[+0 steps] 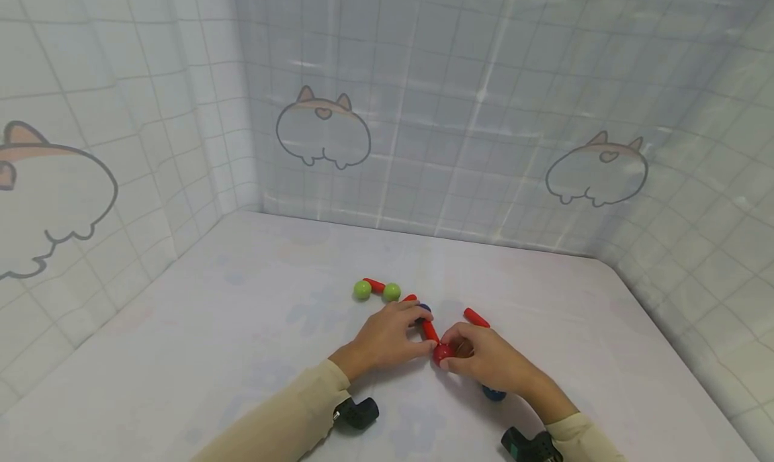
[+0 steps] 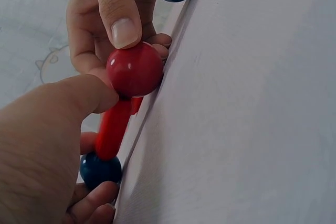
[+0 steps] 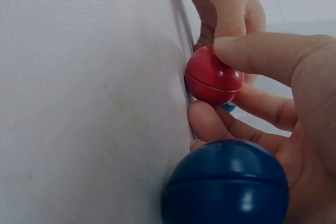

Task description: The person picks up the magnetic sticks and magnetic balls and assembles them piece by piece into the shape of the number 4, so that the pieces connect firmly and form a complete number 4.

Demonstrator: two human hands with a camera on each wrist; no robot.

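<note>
My right hand (image 1: 492, 361) pinches a glossy red ball (image 3: 212, 77) between thumb and fingers, low over the white tabletop. One end of a red rod (image 2: 113, 129) meets that ball, and a dark blue ball (image 2: 100, 170) sits at its other end. My left hand (image 1: 387, 338) holds this rod-and-ball piece, thumb at the rod's joint with the red ball and fingers around the blue ball. A second blue ball (image 3: 226, 182) lies on the table beneath my right hand, partly covered in the head view.
Beyond my left hand, two green balls (image 1: 392, 292) lie with a red rod (image 1: 375, 285) between them. Another red rod (image 1: 410, 297) shows partly behind my left fingers. A loose red rod (image 1: 476, 317) lies past my right hand. Patterned curtains (image 1: 423, 113) surround the table.
</note>
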